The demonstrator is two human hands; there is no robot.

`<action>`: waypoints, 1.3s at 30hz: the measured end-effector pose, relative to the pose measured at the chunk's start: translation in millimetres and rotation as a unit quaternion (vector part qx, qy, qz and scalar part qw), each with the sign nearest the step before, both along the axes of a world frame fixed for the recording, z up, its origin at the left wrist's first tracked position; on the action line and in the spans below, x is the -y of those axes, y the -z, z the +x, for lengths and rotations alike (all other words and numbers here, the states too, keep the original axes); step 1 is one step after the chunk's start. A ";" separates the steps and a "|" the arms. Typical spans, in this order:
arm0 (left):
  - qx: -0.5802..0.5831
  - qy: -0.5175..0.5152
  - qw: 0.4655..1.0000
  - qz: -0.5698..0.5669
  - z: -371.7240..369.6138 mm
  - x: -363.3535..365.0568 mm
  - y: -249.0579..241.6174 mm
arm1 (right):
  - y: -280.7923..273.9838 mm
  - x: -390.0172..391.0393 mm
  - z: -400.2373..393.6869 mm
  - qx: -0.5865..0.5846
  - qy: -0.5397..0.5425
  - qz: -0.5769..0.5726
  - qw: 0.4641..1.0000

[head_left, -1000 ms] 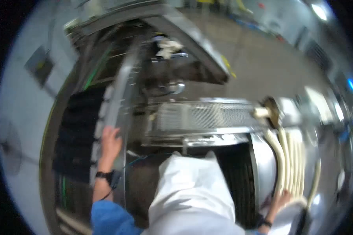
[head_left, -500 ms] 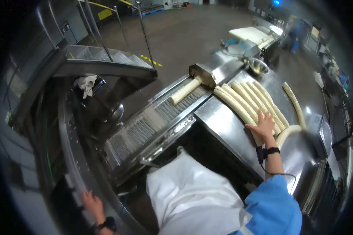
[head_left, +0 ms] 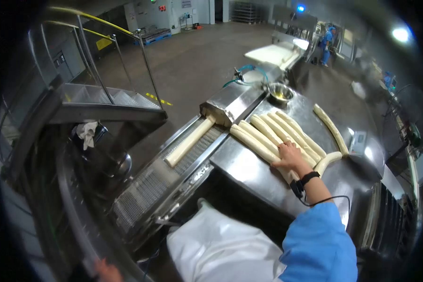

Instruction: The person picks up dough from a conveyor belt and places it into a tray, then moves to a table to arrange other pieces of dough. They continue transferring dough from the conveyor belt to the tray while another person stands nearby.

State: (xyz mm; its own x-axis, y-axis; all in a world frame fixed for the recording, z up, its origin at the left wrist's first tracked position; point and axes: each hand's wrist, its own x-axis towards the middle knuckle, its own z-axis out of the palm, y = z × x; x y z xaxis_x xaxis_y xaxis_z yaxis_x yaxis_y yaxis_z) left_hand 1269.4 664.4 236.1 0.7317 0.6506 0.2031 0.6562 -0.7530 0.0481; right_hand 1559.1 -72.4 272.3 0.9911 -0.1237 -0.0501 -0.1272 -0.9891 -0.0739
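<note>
My right hand (head_left: 291,156) lies on a row of long pale dough rolls (head_left: 254,141), fingers spread over their near ends. Those rolls lie side by side on a steel table (head_left: 235,162). A shorter curved dough piece (head_left: 328,162) rests to the right of the hand, and a single long roll (head_left: 331,129) lies apart at the table's far right. On the mesh conveyor (head_left: 145,192), one more dough roll (head_left: 190,142) sticks out from under a steel housing (head_left: 235,101). Low at the left edge, my left hand (head_left: 108,271) is blurred and partly out of view, away from the dough.
A metal bowl (head_left: 281,93) stands at the table's back corner, and a scale (head_left: 367,152) at its right. Steel steps (head_left: 110,96) with railings rise at the left. A person in blue (head_left: 327,46) stands far back.
The view has shifted, so the table appears further left. The roll on the conveyor extends further out of the housing. My right hand stays on the dough, its fingers less spread; my left hand appears lower.
</note>
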 end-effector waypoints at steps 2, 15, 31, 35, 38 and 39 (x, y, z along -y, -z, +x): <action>0.004 0.008 1.000 0.004 1.3 2.4 -0.4 | -14.8 -5.3 -12.2 -0.001 -0.001 0.010 1.000; 0.113 -0.007 0.993 -0.018 9.6 -13.0 20.9 | -0.2 9.8 -17.3 -0.015 0.080 0.019 0.996; 0.033 0.315 0.929 -0.193 295.7 176.4 7.9 | 46.5 14.3 -90.4 0.066 -0.058 -0.005 0.996; 0.025 0.292 0.946 -0.138 300.0 180.6 12.8 | 49.3 6.2 -93.4 0.099 -0.050 -0.016 0.994; 0.040 0.301 0.941 -0.148 291.6 182.4 17.0 | 48.1 -9.2 -79.4 0.068 0.010 -0.018 0.997; 0.073 0.320 0.930 -0.165 288.2 186.2 20.0 | 50.5 -11.0 -71.5 0.065 0.023 -0.013 0.998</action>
State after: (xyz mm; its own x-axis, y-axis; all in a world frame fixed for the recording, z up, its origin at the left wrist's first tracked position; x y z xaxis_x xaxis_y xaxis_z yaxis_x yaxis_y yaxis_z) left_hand 1557.6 478.3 216.0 0.9707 0.1370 0.1975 0.0477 -0.9151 0.4003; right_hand 1487.6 -61.5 221.8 0.9824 -0.1684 0.0815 -0.1631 -0.9843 -0.0675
